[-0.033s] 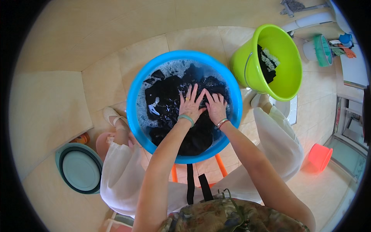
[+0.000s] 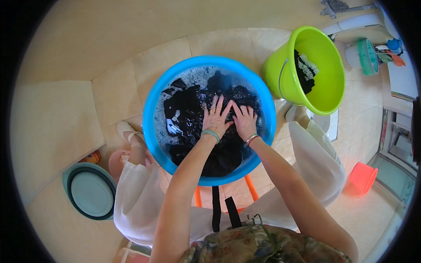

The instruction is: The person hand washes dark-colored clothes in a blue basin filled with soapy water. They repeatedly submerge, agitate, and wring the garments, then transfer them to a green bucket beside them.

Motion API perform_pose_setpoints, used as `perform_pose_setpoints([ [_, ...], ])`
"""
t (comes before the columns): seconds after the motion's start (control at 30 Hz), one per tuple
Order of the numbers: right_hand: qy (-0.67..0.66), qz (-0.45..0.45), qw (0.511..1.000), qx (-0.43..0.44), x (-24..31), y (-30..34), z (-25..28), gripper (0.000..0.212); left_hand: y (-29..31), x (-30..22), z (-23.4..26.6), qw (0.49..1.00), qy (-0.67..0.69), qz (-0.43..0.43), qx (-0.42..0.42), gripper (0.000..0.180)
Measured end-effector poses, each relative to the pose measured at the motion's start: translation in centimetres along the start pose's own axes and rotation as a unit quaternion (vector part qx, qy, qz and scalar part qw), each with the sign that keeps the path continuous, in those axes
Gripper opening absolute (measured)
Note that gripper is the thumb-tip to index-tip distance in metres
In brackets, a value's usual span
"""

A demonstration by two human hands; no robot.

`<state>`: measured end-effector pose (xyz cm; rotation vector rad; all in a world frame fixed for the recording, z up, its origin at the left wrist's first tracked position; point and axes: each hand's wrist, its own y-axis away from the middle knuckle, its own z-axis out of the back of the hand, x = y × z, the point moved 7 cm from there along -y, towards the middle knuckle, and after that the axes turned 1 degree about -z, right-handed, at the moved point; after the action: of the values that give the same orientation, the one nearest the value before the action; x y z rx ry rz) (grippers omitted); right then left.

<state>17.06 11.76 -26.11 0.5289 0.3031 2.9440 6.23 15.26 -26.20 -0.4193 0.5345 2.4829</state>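
Note:
A round blue basin [image 2: 151,118] holds soapy water with suds along its far and left sides. Black wet clothing [image 2: 184,107] fills most of it, partly under the surface, with a small whitish patch at its left. My left hand [image 2: 215,118] presses flat on the cloth, fingers spread, a ring and a green bangle on it. Beside it lies my right hand [image 2: 245,121], also palm down with fingers stretched out and a silver bangle at the wrist. The two index fingertips nearly meet. Neither hand grips anything; the palms are hidden.
A lime-green bucket [image 2: 280,72] with dark cloth and a whitish ruffled piece inside tilts at the far right. Orange stool legs [image 2: 251,187] show below the basin. A grey-green folding basin [image 2: 92,193] is at the left, a coral bucket [image 2: 363,179] at the right.

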Motion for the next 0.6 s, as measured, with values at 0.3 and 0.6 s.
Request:
perform_pose_setpoints([
  [0.3,-0.060,-0.010,0.992,0.114,-4.1,-2.0,-11.0,0.054,-2.2,2.5,-4.0,0.994,-0.041,0.045,0.095,0.069],
  [0.6,-0.143,-0.065,0.988,-0.014,-1.8,-3.3,-3.9,0.040,-1.0,3.1,-3.6,0.990,0.083,0.100,0.048,0.038],
])
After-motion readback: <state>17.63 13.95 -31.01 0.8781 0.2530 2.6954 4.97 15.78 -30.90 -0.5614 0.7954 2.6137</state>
